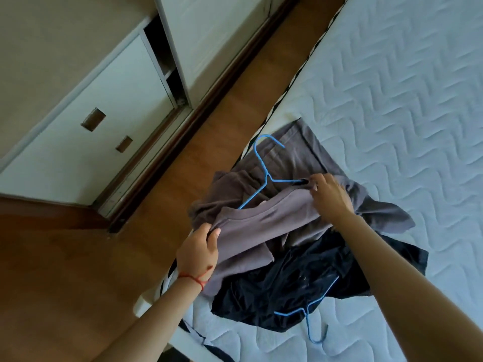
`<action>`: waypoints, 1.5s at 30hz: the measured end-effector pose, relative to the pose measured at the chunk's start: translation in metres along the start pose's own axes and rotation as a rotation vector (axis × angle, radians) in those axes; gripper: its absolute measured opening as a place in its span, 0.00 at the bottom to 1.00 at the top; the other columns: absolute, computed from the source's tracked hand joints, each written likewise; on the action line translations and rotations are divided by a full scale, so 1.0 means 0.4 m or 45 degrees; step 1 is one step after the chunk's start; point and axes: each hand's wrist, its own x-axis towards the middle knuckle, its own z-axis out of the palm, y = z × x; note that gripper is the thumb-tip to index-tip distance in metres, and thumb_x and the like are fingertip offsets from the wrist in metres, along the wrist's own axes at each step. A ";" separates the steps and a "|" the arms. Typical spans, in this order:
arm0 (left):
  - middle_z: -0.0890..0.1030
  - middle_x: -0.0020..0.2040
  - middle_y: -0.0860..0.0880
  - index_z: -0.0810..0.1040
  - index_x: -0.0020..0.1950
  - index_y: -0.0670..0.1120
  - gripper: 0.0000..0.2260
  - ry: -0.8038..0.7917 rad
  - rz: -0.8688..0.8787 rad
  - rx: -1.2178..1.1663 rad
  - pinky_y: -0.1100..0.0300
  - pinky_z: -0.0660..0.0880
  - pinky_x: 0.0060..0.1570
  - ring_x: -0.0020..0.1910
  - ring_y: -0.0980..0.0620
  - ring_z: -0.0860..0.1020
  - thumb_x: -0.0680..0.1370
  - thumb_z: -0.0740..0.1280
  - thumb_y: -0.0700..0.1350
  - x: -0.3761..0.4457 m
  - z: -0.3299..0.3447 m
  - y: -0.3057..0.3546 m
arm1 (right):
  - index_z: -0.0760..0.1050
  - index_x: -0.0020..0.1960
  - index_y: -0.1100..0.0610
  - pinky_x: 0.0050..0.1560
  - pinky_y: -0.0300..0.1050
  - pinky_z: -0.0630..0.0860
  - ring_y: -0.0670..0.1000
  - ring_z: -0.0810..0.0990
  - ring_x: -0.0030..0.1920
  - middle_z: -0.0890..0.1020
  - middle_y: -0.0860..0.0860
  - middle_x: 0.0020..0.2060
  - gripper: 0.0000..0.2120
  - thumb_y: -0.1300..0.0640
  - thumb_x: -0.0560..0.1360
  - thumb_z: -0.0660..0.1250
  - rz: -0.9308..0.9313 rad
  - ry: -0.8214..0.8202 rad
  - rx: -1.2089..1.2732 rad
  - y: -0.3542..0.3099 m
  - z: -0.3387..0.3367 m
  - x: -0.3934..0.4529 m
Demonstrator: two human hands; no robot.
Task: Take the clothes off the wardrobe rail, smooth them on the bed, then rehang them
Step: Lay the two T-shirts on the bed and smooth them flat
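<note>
On the bed (392, 100), near its edge by the floor (78, 270), lay a grey top (261, 223) and, below it, a dark garment (287, 288), the grey one partly over the dark. The left hand (200, 253) gripped the grey top's near shoulder, fingers curled round the cloth. The right hand (329, 195) pinched the far shoulder just where one arm of a blue hanger (264, 176) met the collar; the hanger's other arm ran under the neckline. A second hanger (311, 312) was still threaded in the dark garment, its hook resting on the mattress. The wardrobe (91, 105) stood across the floor, its door partly slid open.

The step in hand looked like working the hanger at the grey top's shoulders, though whether in or out was unclear. The next move probably called for holding the neckline taut while the hanger arm slid along the shoulder seam without snagging.
</note>
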 end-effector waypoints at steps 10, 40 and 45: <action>0.85 0.38 0.41 0.83 0.43 0.39 0.27 0.205 0.226 -0.292 0.63 0.71 0.35 0.37 0.43 0.82 0.68 0.56 0.60 -0.071 -0.204 0.220 | 0.76 0.55 0.59 0.56 0.50 0.66 0.61 0.76 0.52 0.80 0.57 0.48 0.10 0.59 0.78 0.59 -0.200 0.307 -0.039 0.010 -0.297 -0.078; 0.82 0.40 0.40 0.80 0.43 0.37 0.06 0.526 1.385 -0.395 0.61 0.70 0.44 0.41 0.44 0.78 0.70 0.72 0.39 -0.242 -1.068 0.771 | 0.80 0.48 0.60 0.43 0.40 0.66 0.57 0.80 0.45 0.84 0.56 0.43 0.08 0.57 0.75 0.65 0.012 1.711 0.286 -0.269 -1.125 -1.040; 0.81 0.44 0.40 0.80 0.46 0.38 0.06 0.429 1.496 -0.462 0.60 0.70 0.46 0.43 0.45 0.77 0.72 0.70 0.39 -0.340 -1.099 0.846 | 0.80 0.46 0.59 0.51 0.53 0.74 0.60 0.80 0.44 0.84 0.56 0.41 0.07 0.56 0.74 0.66 0.155 1.962 0.207 -0.285 -1.132 -1.228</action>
